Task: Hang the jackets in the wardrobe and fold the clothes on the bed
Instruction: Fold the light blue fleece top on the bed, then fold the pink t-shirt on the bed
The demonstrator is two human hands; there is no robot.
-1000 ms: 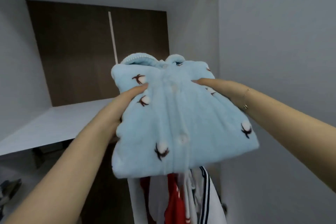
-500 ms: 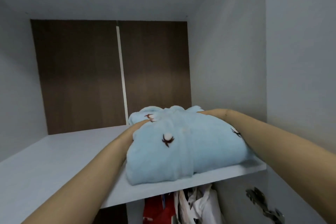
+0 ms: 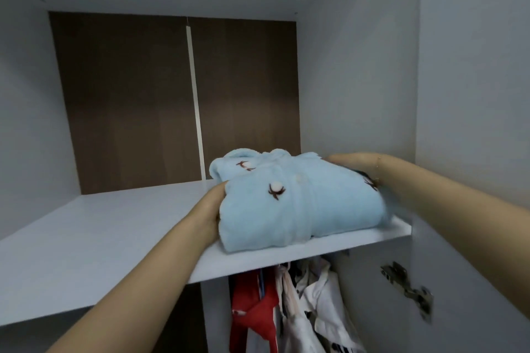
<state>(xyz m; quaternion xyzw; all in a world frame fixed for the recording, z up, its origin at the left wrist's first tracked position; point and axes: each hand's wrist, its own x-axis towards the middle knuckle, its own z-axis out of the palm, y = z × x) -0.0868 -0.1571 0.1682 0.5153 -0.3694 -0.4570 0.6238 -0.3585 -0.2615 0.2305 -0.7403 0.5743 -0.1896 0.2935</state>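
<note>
A folded light-blue fleece garment (image 3: 301, 206) with small brown-and-white motifs lies on the white top shelf (image 3: 100, 238) of the wardrobe, close to the right side wall. My left hand (image 3: 208, 212) grips its left edge, thumb on top and fingers tucked out of sight beneath the fabric. My right hand (image 3: 352, 162) lies along its upper right side with fingers stretched out, partly hidden behind the fleece.
Below the shelf hang a red garment (image 3: 252, 309) and white garments (image 3: 315, 304). The open wardrobe door (image 3: 473, 123) with metal hinges (image 3: 407, 289) stands at the right. A dark brown back panel (image 3: 129, 100) closes the compartment.
The garment went from held up in front of the wardrobe to lying on the top shelf. It now sits slightly further in from the shelf's front edge.
</note>
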